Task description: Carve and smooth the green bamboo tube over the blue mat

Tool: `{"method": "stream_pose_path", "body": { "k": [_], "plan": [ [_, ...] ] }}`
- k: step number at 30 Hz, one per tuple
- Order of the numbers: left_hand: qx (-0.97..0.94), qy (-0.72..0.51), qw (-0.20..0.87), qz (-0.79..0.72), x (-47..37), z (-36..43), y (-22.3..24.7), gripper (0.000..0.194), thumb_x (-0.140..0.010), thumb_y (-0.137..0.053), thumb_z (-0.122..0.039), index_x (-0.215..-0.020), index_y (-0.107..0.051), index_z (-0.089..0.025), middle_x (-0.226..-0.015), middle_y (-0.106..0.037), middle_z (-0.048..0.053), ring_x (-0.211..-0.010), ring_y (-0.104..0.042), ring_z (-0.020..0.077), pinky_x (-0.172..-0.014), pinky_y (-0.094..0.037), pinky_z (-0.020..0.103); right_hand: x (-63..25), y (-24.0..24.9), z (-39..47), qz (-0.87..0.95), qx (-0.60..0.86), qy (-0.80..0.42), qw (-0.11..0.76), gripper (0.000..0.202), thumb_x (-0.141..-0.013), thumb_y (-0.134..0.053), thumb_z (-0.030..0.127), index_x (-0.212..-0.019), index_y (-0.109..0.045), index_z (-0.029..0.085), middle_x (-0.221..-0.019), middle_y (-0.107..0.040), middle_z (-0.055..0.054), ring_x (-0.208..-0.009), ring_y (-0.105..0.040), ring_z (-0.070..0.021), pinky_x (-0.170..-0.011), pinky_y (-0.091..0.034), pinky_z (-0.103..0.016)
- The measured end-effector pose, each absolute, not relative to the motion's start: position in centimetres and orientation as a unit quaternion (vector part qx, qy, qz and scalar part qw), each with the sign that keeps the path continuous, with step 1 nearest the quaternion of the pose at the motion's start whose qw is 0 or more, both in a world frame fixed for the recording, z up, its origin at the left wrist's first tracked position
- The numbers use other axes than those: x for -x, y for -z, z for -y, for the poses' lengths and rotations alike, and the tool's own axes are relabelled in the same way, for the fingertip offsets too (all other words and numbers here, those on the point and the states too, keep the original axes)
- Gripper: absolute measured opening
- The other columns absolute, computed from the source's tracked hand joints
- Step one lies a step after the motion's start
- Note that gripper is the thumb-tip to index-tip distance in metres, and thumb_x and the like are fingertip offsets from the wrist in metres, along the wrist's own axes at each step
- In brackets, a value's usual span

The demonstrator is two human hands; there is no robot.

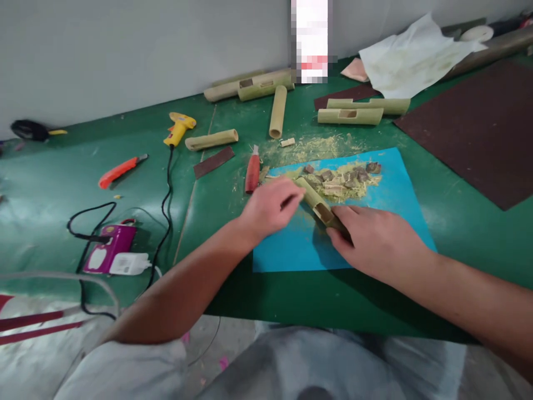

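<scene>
A green bamboo tube (311, 195) with a rectangular opening in its side is tilted over the blue sheet (287, 253). My right hand (375, 236) is wrapped round the tube's lower right end. Beside its upper left end, my left hand (272, 205) is closed in a pinch; whatever its fingers hold, if anything, is too small to make out. Behind the tube, shavings and dark, crumpled scraps (350, 180) are heaped on the sheet. A red-handled knife (252, 171) lies just beyond my left hand.
More bamboo tubes (278, 111) lie along the back of the green table (233, 205). At the left are a yellow glue gun (179, 129), an orange cutter (120, 171) and a purple power strip (111, 247) with cables. Brown sheet (478, 128) and white cloth (416, 58) lie right.
</scene>
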State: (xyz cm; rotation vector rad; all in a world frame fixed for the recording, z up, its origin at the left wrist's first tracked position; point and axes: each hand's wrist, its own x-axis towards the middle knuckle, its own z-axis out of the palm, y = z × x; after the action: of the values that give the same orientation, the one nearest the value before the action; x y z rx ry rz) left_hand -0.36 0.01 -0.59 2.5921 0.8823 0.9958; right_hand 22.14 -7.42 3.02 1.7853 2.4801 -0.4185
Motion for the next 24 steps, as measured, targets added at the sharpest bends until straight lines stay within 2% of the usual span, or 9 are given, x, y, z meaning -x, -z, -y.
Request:
{"method": "stream_pose_path", "body": {
  "k": [14,19,24],
  "plan": [
    [-0.894,-0.319,0.103,-0.298,0.40,-0.02,0.43,0.016,-0.103,-0.058,-0.020,-0.095,-0.072,-0.018,-0.086,-0.075,0.004,-0.081,-0.071,0.0160,-0.077,-0.059,0.028,-22.17,-3.16,7.42,-0.805,-0.578,0.133,0.027,0.020,-0.099,-0.053,0.032,-0.097,-0.067,0.018,-0.090,-0.074,-0.010,-0.071,-0.064,-0.0215,-0.056,-0.023,-0.032],
    [-0.891,-0.319,0.111,-0.304,0.52,-0.18,0.51,0.014,-0.103,-0.060,-0.021,-0.098,-0.072,-0.017,-0.089,-0.075,0.006,-0.084,-0.072,0.0172,-0.079,-0.059,0.030,-22.44,-3.17,7.55,-0.826,-0.557,0.087,-0.014,0.021,-0.092,-0.066,0.039,-0.095,-0.066,0.018,-0.085,-0.071,-0.009,-0.070,-0.063,-0.0218,-0.055,-0.024,-0.031],
    [-0.879,-0.327,0.090,-0.336,0.29,-0.01,0.47,0.015,-0.102,-0.058,-0.020,-0.095,-0.071,-0.018,-0.086,-0.075,0.005,-0.083,-0.071,0.0173,-0.077,-0.058,0.029,-22.42,-3.22,7.52,-0.821,-0.561,0.103,-0.005,0.012,-0.093,-0.062,0.030,-0.094,-0.066,0.019,-0.083,-0.070,-0.008,-0.067,-0.061,-0.0196,-0.054,-0.025,-0.031]
  ]
}}
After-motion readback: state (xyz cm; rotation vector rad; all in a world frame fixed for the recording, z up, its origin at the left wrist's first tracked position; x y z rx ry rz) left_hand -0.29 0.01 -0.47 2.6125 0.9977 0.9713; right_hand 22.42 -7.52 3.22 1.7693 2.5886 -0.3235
